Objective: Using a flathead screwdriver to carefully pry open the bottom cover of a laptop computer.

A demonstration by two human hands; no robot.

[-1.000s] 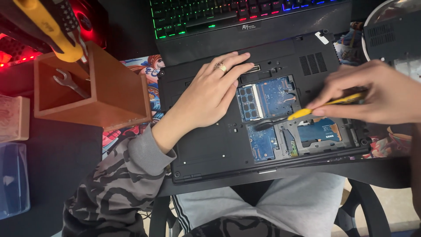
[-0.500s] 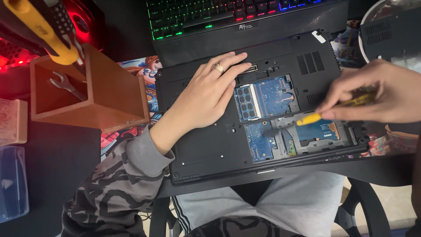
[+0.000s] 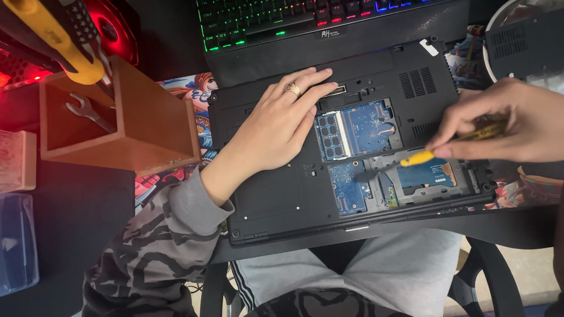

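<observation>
A black laptop (image 3: 282,199) lies upside down on the desk edge with its bottom cover off, showing blue circuit boards (image 3: 359,130) and a drive bay (image 3: 429,175). My left hand (image 3: 281,123), a ring on one finger, lies flat on the laptop's base just left of the boards. A yellow-handled screwdriver (image 3: 424,156) is gripped in my right hand (image 3: 511,120), its dark tip pointing down-left into the open bay near the lower board.
A backlit keyboard (image 3: 294,17) sits behind the laptop. A wooden tool box (image 3: 135,126) with a wrench (image 3: 89,111) and a yellow-handled tool (image 3: 53,35) stands at left. Clear plastic boxes (image 3: 17,240) are at far left. My lap and a chair are below the desk edge.
My right hand has drawn the screwdriver slightly to the right and down over the open bay. My left hand has stayed flat on the laptop.
</observation>
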